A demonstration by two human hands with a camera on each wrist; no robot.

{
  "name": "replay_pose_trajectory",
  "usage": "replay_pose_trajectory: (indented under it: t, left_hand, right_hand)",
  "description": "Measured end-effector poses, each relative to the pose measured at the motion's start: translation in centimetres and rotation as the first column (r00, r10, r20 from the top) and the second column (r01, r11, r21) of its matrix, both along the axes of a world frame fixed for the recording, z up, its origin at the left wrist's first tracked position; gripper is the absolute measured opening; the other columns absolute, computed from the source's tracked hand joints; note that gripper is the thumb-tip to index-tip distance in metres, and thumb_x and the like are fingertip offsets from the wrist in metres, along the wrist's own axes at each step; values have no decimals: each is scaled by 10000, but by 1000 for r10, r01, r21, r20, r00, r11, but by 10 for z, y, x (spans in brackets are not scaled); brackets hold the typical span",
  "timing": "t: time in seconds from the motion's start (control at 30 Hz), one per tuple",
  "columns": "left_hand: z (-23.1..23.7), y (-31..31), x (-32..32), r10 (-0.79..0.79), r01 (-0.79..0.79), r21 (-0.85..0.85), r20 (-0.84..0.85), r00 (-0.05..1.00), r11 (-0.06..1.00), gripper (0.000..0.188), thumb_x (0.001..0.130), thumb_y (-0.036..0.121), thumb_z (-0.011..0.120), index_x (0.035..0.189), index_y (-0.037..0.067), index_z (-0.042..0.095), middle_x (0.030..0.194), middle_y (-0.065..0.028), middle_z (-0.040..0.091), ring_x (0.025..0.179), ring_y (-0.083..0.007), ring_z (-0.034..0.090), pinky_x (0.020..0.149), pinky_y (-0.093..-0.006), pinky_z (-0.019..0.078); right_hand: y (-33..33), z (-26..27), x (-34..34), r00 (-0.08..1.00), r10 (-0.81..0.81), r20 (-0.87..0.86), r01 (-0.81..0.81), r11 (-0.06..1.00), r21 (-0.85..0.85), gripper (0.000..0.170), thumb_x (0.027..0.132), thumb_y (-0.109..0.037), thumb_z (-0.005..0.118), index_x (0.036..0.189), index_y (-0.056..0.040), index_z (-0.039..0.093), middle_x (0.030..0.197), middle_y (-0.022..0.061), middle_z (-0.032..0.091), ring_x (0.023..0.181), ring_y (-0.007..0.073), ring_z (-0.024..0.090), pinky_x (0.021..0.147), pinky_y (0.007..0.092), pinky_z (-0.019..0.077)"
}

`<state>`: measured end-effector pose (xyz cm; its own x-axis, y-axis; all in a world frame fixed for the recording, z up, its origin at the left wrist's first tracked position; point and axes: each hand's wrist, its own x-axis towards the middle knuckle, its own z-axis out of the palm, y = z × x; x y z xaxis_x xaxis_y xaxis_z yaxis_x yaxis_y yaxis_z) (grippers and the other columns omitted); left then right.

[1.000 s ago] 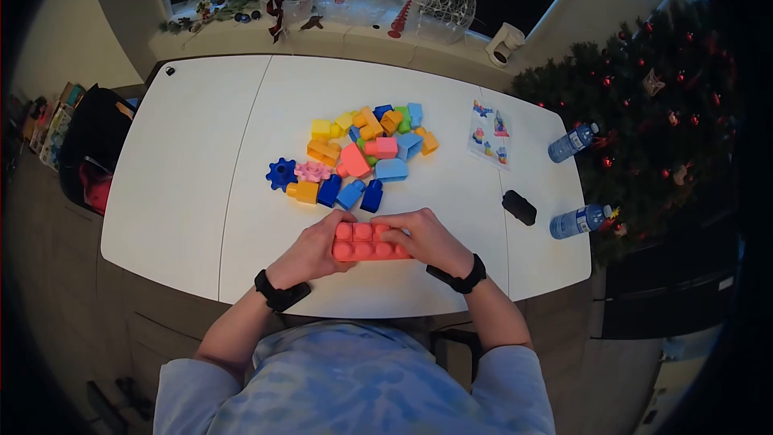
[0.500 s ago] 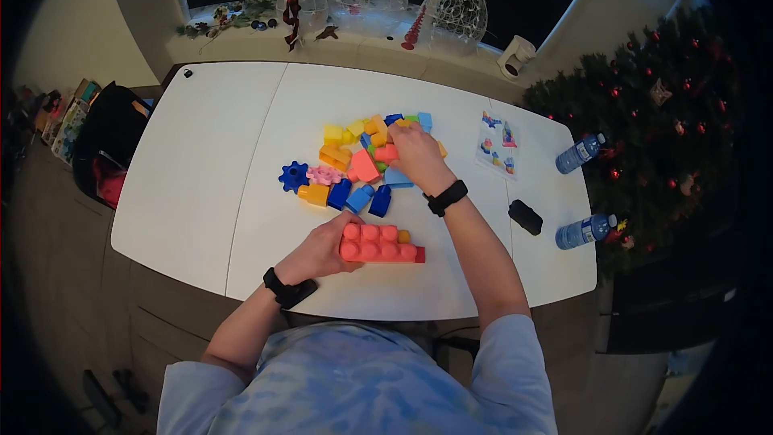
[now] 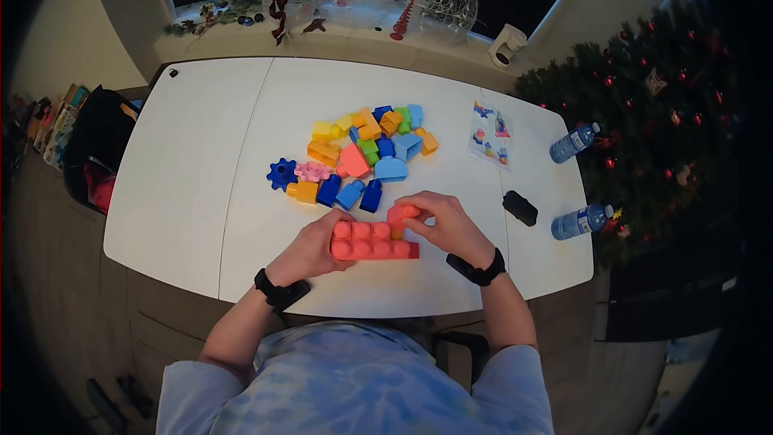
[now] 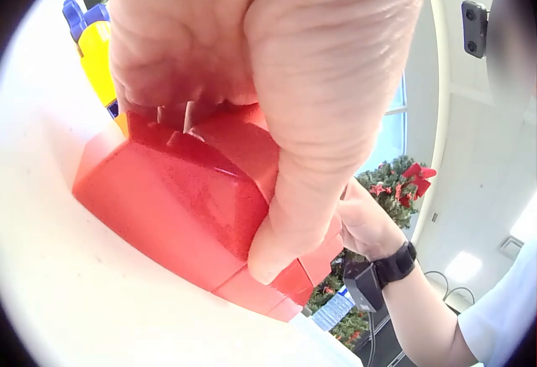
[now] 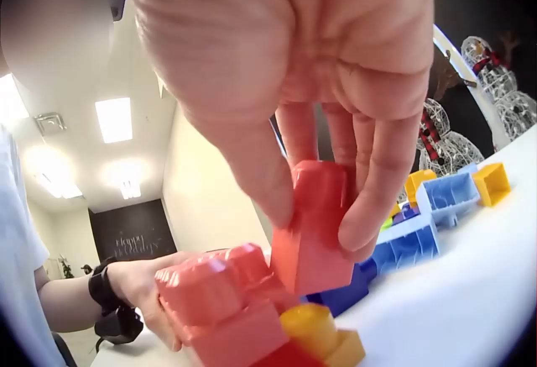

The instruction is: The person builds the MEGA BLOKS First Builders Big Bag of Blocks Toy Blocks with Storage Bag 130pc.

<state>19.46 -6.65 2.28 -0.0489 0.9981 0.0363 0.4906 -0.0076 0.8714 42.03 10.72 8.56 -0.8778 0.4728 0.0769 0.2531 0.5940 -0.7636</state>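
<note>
Close to the table's near side, my left hand [image 3: 308,246] grips the left end of a coral toy-block assembly [image 3: 366,242] with two rows of studs on top. In the left wrist view its thumb presses along the block's side. At the assembly's right end show a small orange-yellow block [image 5: 340,346] and a darker red part [image 3: 414,250]. Between thumb and fingers my right hand [image 3: 452,229] pinches a small coral block [image 5: 312,254] with its stud upward. That block is held right over the orange-yellow one, next to the studded top.
Beyond the hands lies a pile of loose toy blocks [image 3: 353,163] in several colours, with a dark blue gear [image 3: 282,174] and a pink gear [image 3: 312,171] at its left. A picture sheet [image 3: 489,135], a black case [image 3: 519,208] and two water bottles [image 3: 581,222] are on the right.
My right hand left the assembly, reached into the pile and came back with a small coral block. A dark blue block now shows where it lay. My left hand kept its grip.
</note>
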Motion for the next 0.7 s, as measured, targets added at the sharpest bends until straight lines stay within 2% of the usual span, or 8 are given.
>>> replay_pose_trajectory:
  t: [0.07,0.13,0.23,0.3,0.4,0.5,0.63,0.7]
  left_hand:
    - [0,0,1,3,-3,-6,-6,1000,1000,697,686,156,921,1263,68,540,1181,-139,691,1092,-327,691,938,-401,565]
    - [0,0,1,13,-13,-1,3,1000,1000,700,678,142,922,1260,65,541,1174,-135,692,1082,-319,694,937,-396,564]
    - [1,1,1,4,-4,5,13,1000,1000,698,675,135,923,1257,64,544,1170,-132,691,1074,-318,695,936,-397,565]
    - [0,1,0,2,-2,4,12,1000,1000,697,676,138,923,1256,64,544,1169,-132,691,1073,-316,695,935,-396,565]
    - [0,0,0,9,-9,14,2,1000,1000,693,679,143,922,1255,63,546,1166,-134,692,1071,-314,695,933,-394,565]
    - [-3,0,0,17,-17,-2,6,1000,1000,689,681,148,920,1255,63,548,1163,-137,693,1070,-314,696,932,-393,566]
    - [2,1,1,16,-16,-25,7,1000,1000,687,682,148,918,1256,62,550,1160,-141,696,1074,-319,696,933,-395,566]
    - [1,1,2,13,-13,-19,6,1000,1000,687,681,146,917,1255,61,550,1160,-140,697,1076,-320,696,934,-396,565]
  right_hand:
    - [-9,-2,5,999,-27,-31,28,999,24,274,909,-72,723,1177,-29,692,1065,156,721,851,284,711,787,367,579]
    - [-14,7,9,999,-41,-3,41,999,32,257,926,-54,697,1180,-25,681,1072,176,722,882,331,704,808,389,573]
    - [-16,12,6,995,-77,70,74,996,43,271,931,-60,684,1199,-27,661,1057,179,725,915,374,694,818,424,568]
    - [-16,11,3,978,-10,210,-1,999,53,270,947,-76,655,1212,-26,641,1018,195,728,937,407,686,828,464,555]
    - [-21,1,2,989,11,147,-30,992,124,251,961,-93,634,1201,-20,645,969,210,727,922,409,689,822,477,548]
    - [-24,-4,3,984,15,177,-39,990,133,228,965,-85,623,1177,-7,653,931,224,719,894,411,691,807,475,547]
    - [-24,-4,2,985,12,170,-25,997,76,227,962,-84,628,1170,0,657,923,224,716,873,408,692,793,468,550]
    - [-24,-5,2,982,5,189,-25,995,101,239,956,-80,621,1182,-34,687,986,200,724,888,397,692,813,449,558]
